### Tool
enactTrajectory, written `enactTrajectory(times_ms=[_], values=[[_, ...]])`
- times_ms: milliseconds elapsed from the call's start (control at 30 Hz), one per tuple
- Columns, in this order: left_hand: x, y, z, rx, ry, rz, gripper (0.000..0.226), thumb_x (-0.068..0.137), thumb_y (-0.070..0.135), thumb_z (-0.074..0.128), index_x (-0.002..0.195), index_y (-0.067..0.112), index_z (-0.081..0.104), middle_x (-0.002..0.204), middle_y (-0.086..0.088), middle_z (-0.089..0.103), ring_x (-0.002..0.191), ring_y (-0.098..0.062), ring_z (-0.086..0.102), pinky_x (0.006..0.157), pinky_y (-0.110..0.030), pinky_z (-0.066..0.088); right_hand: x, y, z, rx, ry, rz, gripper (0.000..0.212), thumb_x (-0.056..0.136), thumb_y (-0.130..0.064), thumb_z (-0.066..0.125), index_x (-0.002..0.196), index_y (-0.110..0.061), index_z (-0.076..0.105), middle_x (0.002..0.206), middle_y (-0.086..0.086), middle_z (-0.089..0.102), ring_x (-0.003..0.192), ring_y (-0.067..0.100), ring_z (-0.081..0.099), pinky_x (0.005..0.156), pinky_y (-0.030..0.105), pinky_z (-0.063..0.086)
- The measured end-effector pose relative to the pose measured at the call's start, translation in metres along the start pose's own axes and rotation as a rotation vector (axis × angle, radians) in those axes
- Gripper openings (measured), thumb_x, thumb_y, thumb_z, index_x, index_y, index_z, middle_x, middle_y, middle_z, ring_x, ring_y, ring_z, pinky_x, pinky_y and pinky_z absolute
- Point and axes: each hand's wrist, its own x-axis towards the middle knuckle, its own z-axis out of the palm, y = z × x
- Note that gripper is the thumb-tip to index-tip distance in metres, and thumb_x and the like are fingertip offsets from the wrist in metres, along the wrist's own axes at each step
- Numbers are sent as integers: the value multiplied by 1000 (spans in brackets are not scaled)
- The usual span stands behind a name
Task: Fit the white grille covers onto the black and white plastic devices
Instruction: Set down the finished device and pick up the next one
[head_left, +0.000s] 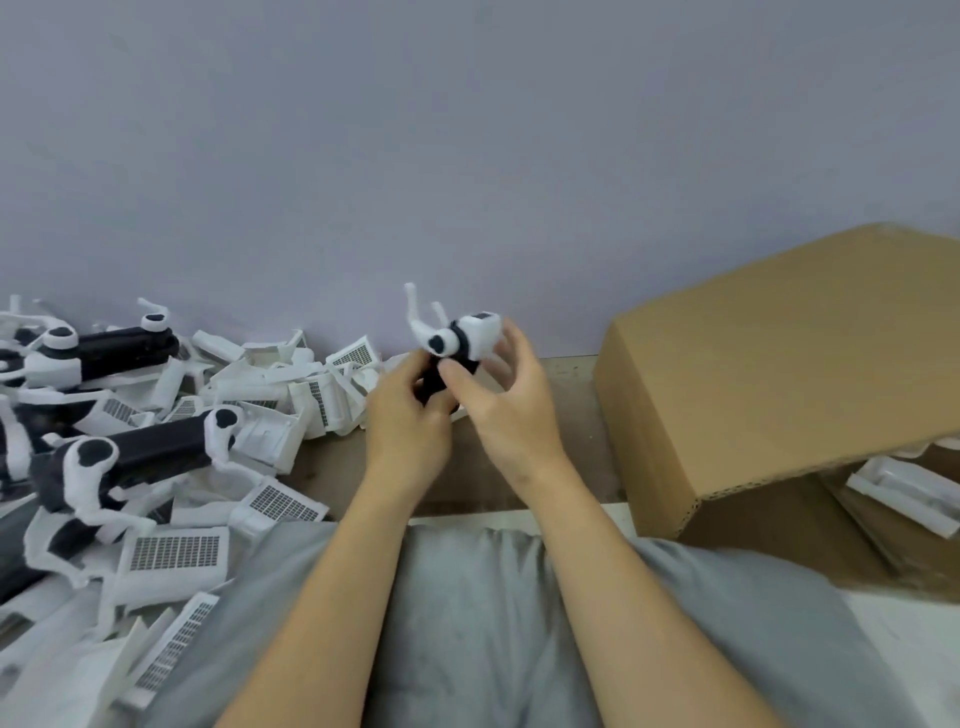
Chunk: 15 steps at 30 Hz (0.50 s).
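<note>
Both hands hold one black and white plastic device up in front of the wall. My left hand grips its black body from below. My right hand curls round the upper end, where a white grille cover sits on the device, fingers on its right side and thumb on the black part. White curved arms stick up from the device's left end. A heap of loose white grille covers and more black and white devices lies at the left.
An open cardboard box stands at the right, its flap tilted over white parts inside. The brown tabletop runs along a grey wall. My grey-clothed lap fills the bottom of the view.
</note>
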Motion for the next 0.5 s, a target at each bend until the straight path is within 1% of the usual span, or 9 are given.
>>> enactTrajectory(times_ms=[67, 133, 200, 233, 300, 367, 400, 467, 500], values=[[-4, 2, 2, 127, -71, 68, 34, 82, -8, 55, 95, 21, 68, 79, 18, 68, 76, 8, 61, 66, -11, 43, 2, 1, 1, 63, 74, 6, 46, 78, -22, 84, 113, -29, 55, 107, -6, 67, 92, -4, 65, 77, 17, 54], [-6, 4, 2, 168, -113, 119, 37, 81, -11, 56, 95, 21, 69, 69, 29, 63, 72, 16, 56, 62, -3, 38, 2, -2, 0, 88, 178, 16, 36, 76, -24, 86, 97, -27, 57, 92, -6, 69, 77, -2, 67, 67, 15, 54], [-7, 6, 0, 171, -133, 147, 43, 80, -13, 56, 92, 27, 65, 68, 36, 62, 71, 18, 55, 62, -1, 38, 3, -2, -2, 46, 243, 14, 32, 74, -29, 86, 95, -19, 64, 88, -4, 72, 76, 5, 70, 68, 20, 57], [-7, 7, 0, 171, -138, 153, 43, 80, -13, 56, 92, 28, 65, 70, 34, 63, 72, 17, 56, 63, -1, 38, 4, -1, -3, 16, 262, 8, 32, 73, -31, 86, 94, -17, 67, 87, -4, 73, 77, 7, 70, 68, 22, 58], [-6, 6, 1, 171, -130, 181, 36, 82, -10, 59, 98, 20, 68, 80, 20, 66, 80, 6, 58, 69, -3, 39, 4, -1, -4, 33, 266, 5, 30, 74, -31, 86, 93, -15, 69, 84, -6, 73, 76, 7, 70, 67, 22, 56], [-4, 5, 2, 202, -84, 177, 29, 85, -7, 61, 105, 13, 68, 97, 0, 62, 88, -5, 53, 76, -7, 38, 3, -1, -3, 150, 168, 1, 29, 79, -25, 84, 100, -15, 67, 88, -9, 74, 81, 4, 70, 67, 18, 53], [-3, 5, 3, 179, -38, 143, 28, 87, -5, 60, 108, 12, 67, 100, -4, 61, 91, -8, 53, 78, -9, 38, 2, -1, -1, 207, 96, 11, 32, 83, -25, 81, 109, -15, 66, 98, -11, 74, 91, 2, 70, 70, 16, 53], [0, 6, 4, 15, 103, -11, 23, 95, -1, 54, 111, 12, 64, 100, -5, 65, 91, -12, 60, 82, -18, 46, 2, 2, 2, 209, 14, 84, 50, 92, -32, 69, 138, -19, 52, 126, -14, 62, 115, 3, 61, 82, 17, 51], [2, 6, 2, -120, 188, -129, 19, 100, 2, 49, 110, 10, 64, 98, -5, 67, 89, -14, 62, 81, -20, 48, 2, 4, 2, 168, 23, 136, 56, 97, -35, 62, 147, -20, 43, 132, -15, 55, 121, 5, 55, 91, 22, 49]])
